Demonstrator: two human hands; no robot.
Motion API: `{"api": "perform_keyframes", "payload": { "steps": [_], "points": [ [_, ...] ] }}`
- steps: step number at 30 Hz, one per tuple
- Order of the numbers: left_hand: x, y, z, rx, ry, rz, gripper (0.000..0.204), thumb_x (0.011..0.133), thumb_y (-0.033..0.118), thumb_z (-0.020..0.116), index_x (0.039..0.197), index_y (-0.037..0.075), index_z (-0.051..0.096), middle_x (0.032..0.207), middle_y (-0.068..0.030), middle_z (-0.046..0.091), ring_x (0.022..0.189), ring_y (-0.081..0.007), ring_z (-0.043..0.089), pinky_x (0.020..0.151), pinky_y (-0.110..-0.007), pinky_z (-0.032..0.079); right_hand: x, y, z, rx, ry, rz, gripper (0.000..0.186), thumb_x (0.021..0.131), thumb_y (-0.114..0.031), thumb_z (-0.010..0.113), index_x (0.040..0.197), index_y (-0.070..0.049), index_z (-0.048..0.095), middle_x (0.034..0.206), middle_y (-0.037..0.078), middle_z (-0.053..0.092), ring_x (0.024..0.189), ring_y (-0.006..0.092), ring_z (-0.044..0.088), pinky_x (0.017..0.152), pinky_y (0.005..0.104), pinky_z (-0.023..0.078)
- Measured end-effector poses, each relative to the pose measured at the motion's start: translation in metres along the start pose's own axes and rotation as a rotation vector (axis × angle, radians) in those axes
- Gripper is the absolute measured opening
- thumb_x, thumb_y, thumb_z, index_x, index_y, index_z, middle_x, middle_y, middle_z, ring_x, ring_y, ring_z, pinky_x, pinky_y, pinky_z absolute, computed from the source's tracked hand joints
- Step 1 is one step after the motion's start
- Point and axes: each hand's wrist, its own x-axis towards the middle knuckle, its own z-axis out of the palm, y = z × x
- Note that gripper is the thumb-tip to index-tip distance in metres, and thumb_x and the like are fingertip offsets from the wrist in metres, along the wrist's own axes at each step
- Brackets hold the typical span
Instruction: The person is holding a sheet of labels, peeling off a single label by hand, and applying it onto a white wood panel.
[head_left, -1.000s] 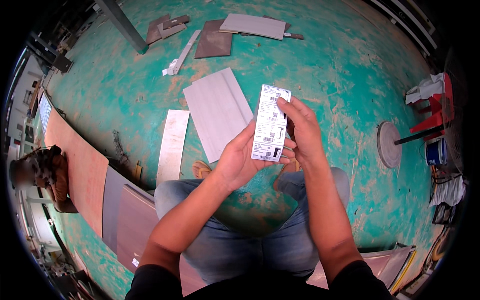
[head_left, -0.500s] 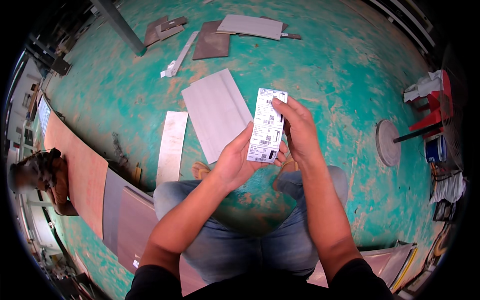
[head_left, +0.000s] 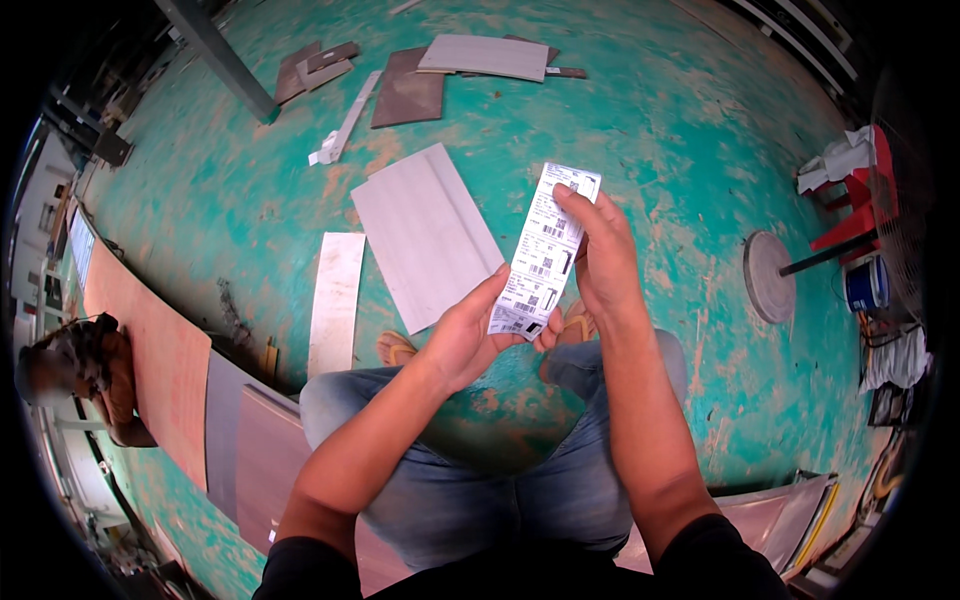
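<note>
A long white strip of printed labels (head_left: 540, 255), with barcodes and square codes on it, is held up between my two hands. My left hand (head_left: 470, 330) grips its lower end, thumb along the left edge. At the upper part, my right hand (head_left: 600, 250) pinches it, with the thumb on the printed face and the other fingers behind it. The strip leans to the right at the top. Beyond my hands, two light grey boards (head_left: 428, 235) lie overlapped on the floor, and a narrow pale board (head_left: 336, 300) lies left of them.
On the green floor (head_left: 620, 110) lie brown panels (head_left: 410, 88) and a grey panel (head_left: 490, 54) farther off. A post (head_left: 220, 60) stands far left. To the right are a round stand base (head_left: 770, 277), red chair (head_left: 850, 215) and bucket (head_left: 866, 284). Another person (head_left: 90, 370) is at left by long boards (head_left: 150, 360).
The label strip has risen and tilted right at its top, showing more of its length. My right hand has shifted slightly right. The whole view has turned a little.
</note>
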Motion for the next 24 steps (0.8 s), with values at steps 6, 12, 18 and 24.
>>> {"api": "perform_keyframes", "payload": {
  "steps": [6, 12, 18, 24],
  "points": [
    [0.004, -0.010, 0.001, 0.069, 0.099, -0.042, 0.058, 0.122, 0.042, 0.028, 0.150, 0.001, 0.058, 0.125, -0.0193, 0.077, 0.114, -0.0337, 0.075, 0.107, -0.050, 0.055, 0.005, -0.003, -0.015, 0.026, 0.040, -0.037, 0.030, 0.106, -0.019, 0.074, 0.127, 0.002, 0.076, 0.109, 0.009, 0.081, 0.094, 0.0144, 0.075, 0.084, 0.0308, 0.060],
    [-0.001, -0.008, 0.001, 0.170, 0.103, 0.020, 0.069, 0.121, 0.049, 0.025, 0.147, -0.004, 0.059, 0.121, -0.0249, 0.079, 0.112, -0.0384, 0.078, 0.109, -0.050, 0.055, 0.013, 0.025, -0.002, 0.005, -0.104, -0.067, 0.027, 0.108, -0.020, 0.075, 0.128, -0.003, 0.077, 0.099, 0.000, 0.077, 0.084, 0.0078, 0.071, 0.072, 0.0267, 0.056],
    [0.001, -0.007, 0.009, 0.266, 0.205, 0.110, 0.064, 0.120, 0.049, 0.033, 0.148, -0.003, 0.056, 0.117, -0.0237, 0.079, 0.109, -0.0338, 0.079, 0.104, -0.046, 0.057, 0.001, 0.021, 0.000, -0.057, -0.160, -0.046, 0.029, 0.108, -0.024, 0.072, 0.123, 0.001, 0.074, 0.098, 0.003, 0.077, 0.082, 0.0090, 0.069, 0.072, 0.0286, 0.056],
    [0.005, -0.003, -0.006, 0.373, 0.235, 0.121, 0.041, 0.113, 0.030, 0.058, 0.141, 0.000, 0.058, 0.111, -0.0217, 0.080, 0.102, -0.0311, 0.080, 0.095, -0.043, 0.062, 0.011, 0.037, -0.002, -0.117, -0.280, -0.015, 0.031, 0.107, -0.025, 0.073, 0.123, 0.001, 0.075, 0.103, 0.006, 0.078, 0.088, 0.0123, 0.072, 0.077, 0.0298, 0.057]
  ]
}}
